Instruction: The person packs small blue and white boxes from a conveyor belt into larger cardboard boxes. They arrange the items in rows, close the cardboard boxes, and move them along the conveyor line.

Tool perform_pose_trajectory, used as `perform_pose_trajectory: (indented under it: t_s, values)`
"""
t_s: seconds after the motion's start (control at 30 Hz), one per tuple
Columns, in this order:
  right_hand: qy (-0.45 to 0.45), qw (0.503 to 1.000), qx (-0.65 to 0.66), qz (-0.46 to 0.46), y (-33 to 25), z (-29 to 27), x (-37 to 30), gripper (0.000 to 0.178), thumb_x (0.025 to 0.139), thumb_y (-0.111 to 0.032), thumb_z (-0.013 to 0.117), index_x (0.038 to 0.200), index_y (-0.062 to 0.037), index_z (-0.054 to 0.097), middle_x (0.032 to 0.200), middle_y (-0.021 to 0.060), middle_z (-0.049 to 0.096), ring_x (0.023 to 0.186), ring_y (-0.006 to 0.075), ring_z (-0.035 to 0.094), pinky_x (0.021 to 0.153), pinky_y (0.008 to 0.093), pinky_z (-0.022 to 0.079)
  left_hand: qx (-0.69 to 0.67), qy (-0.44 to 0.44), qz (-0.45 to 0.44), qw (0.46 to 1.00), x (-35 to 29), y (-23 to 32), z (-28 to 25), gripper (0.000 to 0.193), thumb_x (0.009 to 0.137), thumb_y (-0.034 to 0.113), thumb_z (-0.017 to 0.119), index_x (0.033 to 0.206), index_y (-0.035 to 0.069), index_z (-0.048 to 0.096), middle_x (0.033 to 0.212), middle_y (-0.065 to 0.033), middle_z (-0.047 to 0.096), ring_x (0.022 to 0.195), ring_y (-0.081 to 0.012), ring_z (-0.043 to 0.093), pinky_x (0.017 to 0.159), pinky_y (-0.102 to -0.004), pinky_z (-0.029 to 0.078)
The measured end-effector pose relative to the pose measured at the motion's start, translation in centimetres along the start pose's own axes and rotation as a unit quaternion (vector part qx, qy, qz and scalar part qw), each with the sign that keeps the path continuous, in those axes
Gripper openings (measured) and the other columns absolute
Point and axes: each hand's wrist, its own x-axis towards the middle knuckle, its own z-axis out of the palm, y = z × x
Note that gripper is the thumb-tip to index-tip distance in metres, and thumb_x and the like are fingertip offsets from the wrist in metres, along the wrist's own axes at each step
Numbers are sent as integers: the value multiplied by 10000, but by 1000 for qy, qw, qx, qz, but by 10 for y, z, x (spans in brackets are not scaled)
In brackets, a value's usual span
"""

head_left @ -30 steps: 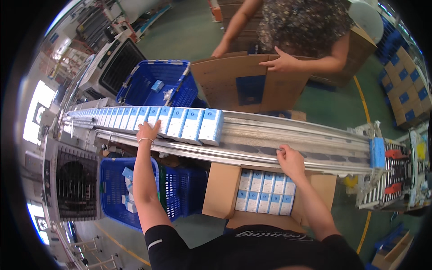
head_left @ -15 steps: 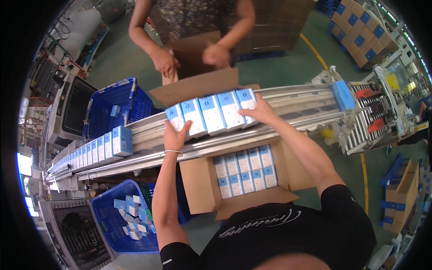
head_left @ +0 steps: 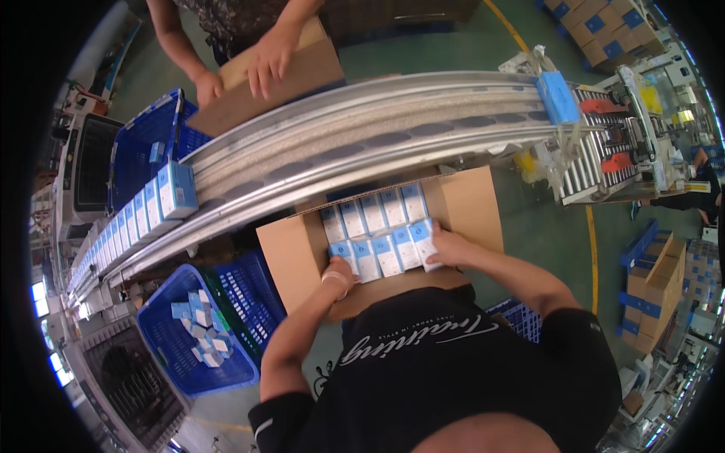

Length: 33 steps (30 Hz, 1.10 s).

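I have both hands at the open cardboard box (head_left: 281,260), squeezing a row of five blue-and-white cartons (head_left: 387,255) between them. My left hand (head_left: 341,272) presses on the left end of the row, a pale bracelet (head_left: 336,278) on its wrist; my right hand (head_left: 451,248) grips the right end, fingers on the last carton. The row sits in the near half of the box opening, slightly uneven along its top, and I cannot tell whether it rests on anything beneath. Just beyond it, inside the box, stands another row of five cartons (head_left: 374,213).

Past the box I see the conveyor (head_left: 453,113), with a line of upright cartons (head_left: 143,215) along its left end and a blue block (head_left: 557,98) across its right. To my left, a blue basket (head_left: 162,351) holds loose small cartons (head_left: 202,328). Across the conveyor, a co-worker's hands (head_left: 272,64) are on another cardboard box (head_left: 264,102).
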Motion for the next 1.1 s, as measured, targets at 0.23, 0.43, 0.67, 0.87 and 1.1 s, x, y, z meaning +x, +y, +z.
perform_pose_trajectory:
  t_s: [0.23,0.43,0.67,0.87,1.1]
  values:
    - [-28,911,-410,-23,14,44,66,645,630,-446,754,1026,43,613,885,129,668,850,251,646,710,303,510,236,56,88,966,40,-9,16,220,870,178,506,923,92,701,1004,-62,674,903,-205,658,659,-345,537]
    - [34,944,-297,-137,-23,-2,60,334,786,-317,627,980,-47,647,902,129,661,859,294,631,726,411,493,22,212,97,972,-36,-26,-55,369,843,406,545,963,61,599,892,-165,663,854,-307,642,728,-425,509]
    - [476,818,-16,-322,-152,-127,20,241,798,-96,586,1034,-50,567,865,144,620,770,310,599,682,410,472,-41,734,-171,656,-80,-272,-206,363,782,263,638,974,-22,522,924,-192,568,914,-343,557,757,-430,459]
    - [469,873,33,-133,-150,-119,75,165,835,-228,553,906,-92,613,732,95,649,733,303,607,666,411,463,-179,541,-428,701,-59,-389,-248,684,778,563,559,1079,-51,567,1185,-239,513,1124,-348,476,944,-411,387]
    - [409,905,44,-104,-159,-133,77,218,834,-268,559,908,-72,619,749,99,659,724,306,627,657,400,487,-305,478,-226,792,-60,-408,-259,759,676,531,705,1045,-112,542,1009,-229,615,881,-313,624,740,-381,495]
